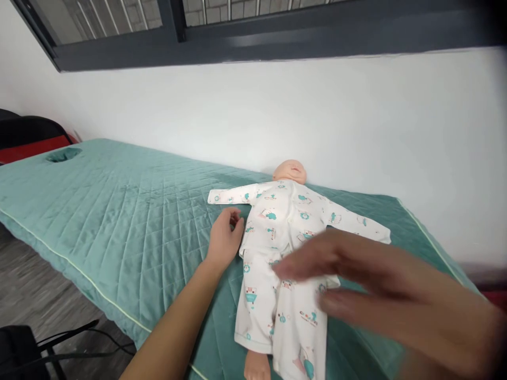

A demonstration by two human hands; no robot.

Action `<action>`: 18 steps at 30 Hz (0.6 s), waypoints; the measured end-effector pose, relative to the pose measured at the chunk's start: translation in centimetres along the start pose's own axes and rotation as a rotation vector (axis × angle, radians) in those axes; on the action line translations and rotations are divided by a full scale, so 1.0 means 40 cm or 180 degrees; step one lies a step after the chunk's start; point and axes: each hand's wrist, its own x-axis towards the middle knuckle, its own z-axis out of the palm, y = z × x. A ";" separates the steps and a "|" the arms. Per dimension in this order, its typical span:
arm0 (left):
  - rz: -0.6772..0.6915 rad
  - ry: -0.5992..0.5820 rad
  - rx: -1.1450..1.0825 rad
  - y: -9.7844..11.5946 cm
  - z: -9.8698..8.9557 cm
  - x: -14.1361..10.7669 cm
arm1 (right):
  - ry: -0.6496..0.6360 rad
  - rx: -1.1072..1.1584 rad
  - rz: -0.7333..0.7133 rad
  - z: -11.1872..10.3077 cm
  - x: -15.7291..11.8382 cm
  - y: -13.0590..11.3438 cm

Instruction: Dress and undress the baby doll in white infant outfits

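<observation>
A baby doll [291, 171] lies on its back, dressed in a white printed long-sleeved top [277, 214] and matching trousers [257, 301]. Both sleeves are spread out sideways, and one bare foot [256, 365] shows below a trouser leg. Beside the doll's waist, under the sleeve on the left, my left hand [226, 237] rests near the edge of the top with its fingers curled; what they hold, if anything, is hidden. My right hand [380, 285], blurred and close to the camera, is raised over the trousers with thumb and fingers apart and nothing between them.
The doll lies on a green quilted bed cover [158, 227] with a hole [64, 154] at its far left. Behind are a white wall [198, 116] and a dark window frame [277, 39]. A black and red chair [35, 140] stands at the left; cables [91, 356] lie lower left.
</observation>
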 end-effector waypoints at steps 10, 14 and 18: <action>0.0552 -0.0738 0.0813 0.000 -0.063 -0.175 | -0.1224 -0.2020 -0.0058 0.148 0.063 0.053; 0.0550 -0.0562 0.1162 0.001 -0.046 -0.156 | -0.0971 -0.2181 -0.0080 0.179 0.073 0.072; 0.0780 -0.0077 0.1145 -0.001 -0.047 -0.166 | -0.0827 -0.2252 -0.0072 0.194 0.078 0.083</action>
